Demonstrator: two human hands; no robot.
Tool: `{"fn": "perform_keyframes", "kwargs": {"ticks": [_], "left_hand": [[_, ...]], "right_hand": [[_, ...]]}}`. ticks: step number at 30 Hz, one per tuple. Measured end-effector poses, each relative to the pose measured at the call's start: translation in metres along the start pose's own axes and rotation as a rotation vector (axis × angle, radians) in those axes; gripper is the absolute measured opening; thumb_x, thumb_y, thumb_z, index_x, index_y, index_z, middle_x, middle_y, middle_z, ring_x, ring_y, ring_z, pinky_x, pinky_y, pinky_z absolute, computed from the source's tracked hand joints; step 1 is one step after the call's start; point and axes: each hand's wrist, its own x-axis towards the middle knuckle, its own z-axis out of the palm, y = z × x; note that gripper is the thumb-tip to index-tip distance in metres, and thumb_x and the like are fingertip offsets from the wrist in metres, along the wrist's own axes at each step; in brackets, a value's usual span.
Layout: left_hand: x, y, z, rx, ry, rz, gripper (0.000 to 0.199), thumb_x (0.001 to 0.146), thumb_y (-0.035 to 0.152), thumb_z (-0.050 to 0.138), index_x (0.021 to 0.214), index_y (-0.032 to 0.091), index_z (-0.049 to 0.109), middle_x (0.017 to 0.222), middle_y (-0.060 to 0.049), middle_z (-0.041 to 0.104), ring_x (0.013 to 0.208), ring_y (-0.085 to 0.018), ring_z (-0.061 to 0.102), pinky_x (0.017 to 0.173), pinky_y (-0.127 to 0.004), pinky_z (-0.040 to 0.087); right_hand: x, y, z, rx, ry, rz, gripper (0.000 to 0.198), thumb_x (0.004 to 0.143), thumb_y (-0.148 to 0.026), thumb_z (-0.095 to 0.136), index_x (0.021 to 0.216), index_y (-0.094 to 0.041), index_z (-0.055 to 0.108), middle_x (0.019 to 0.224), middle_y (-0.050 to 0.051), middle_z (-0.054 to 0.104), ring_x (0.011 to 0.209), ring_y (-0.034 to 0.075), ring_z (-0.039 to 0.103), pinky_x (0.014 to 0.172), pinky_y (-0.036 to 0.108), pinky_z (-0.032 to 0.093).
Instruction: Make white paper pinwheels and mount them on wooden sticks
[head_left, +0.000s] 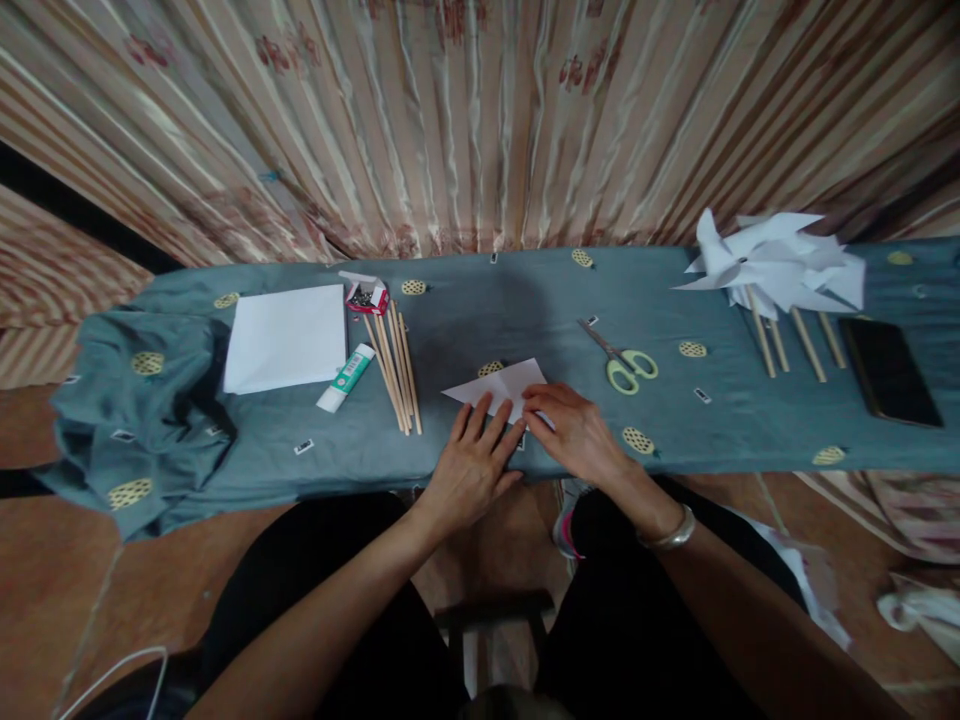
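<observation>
We see the folded white paper (517, 378) on the cloth-covered tabletop (480, 300), mostly just beyond our two hands; its long axis goes roughly from left to right, with the narrow tip to the left. Our left hand (474, 465) rests over its near edge – fingers apart and flat; our right hand (574, 425) is the nearer one to its right end, fingers bent close together there – whether they pinch it, we cannot tell; the green-handled scissors (625, 357) lie farther right, apart from it.
</observation>
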Motion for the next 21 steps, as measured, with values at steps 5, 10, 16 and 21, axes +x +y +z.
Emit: {"fn": "perform_keyframes", "kwargs": {"ticks": [5, 10, 16, 21], "left_hand": [[-0.004, -0.004, -0.001, 0.004, 0.014, -0.024, 0.065, 0.089, 0.043, 0.059, 0.147, 0.023, 0.038, 0.155, -0.017, 0.035, 0.147, -0.040, 0.022, 0.114, -0.059, 0.027], [-0.009, -0.013, -0.002, 0.011, 0.024, -0.067, 0.066, 0.086, 0.045, 0.062, 0.145, 0.023, 0.042, 0.157, -0.020, 0.031, 0.147, -0.042, 0.020, 0.113, -0.060, 0.028], [-0.012, -0.016, 0.001, 0.019, 0.041, -0.084, 0.073, 0.087, 0.050, 0.059, 0.146, 0.012, 0.039, 0.154, -0.022, 0.036, 0.146, -0.040, 0.023, 0.115, -0.059, 0.026], [-0.013, -0.018, 0.000, 0.018, 0.053, -0.093, 0.071, 0.085, 0.050, 0.062, 0.144, 0.015, 0.044, 0.154, -0.024, 0.033, 0.146, -0.043, 0.022, 0.114, -0.061, 0.025]], "right_hand": [[-0.002, 0.003, -0.003, 0.064, -0.028, 0.041, 0.016, 0.092, -0.020, 0.050, 0.092, -0.018, 0.066, 0.109, 0.010, 0.069, 0.101, 0.023, 0.064, 0.092, 0.040, 0.051], [-0.008, -0.002, -0.006, 0.043, -0.076, -0.086, 0.026, 0.094, -0.016, 0.045, 0.108, -0.016, 0.067, 0.114, 0.012, 0.068, 0.108, 0.024, 0.061, 0.096, 0.042, 0.052], [-0.019, -0.013, -0.005, -0.097, -0.123, -0.177, 0.037, 0.090, -0.007, 0.045, 0.120, -0.014, 0.066, 0.125, 0.016, 0.065, 0.113, 0.027, 0.058, 0.097, 0.048, 0.053], [-0.027, -0.017, -0.011, -0.186, -0.157, -0.196, 0.039, 0.087, -0.002, 0.046, 0.119, -0.013, 0.065, 0.123, 0.016, 0.066, 0.114, 0.028, 0.059, 0.100, 0.048, 0.052]]}}
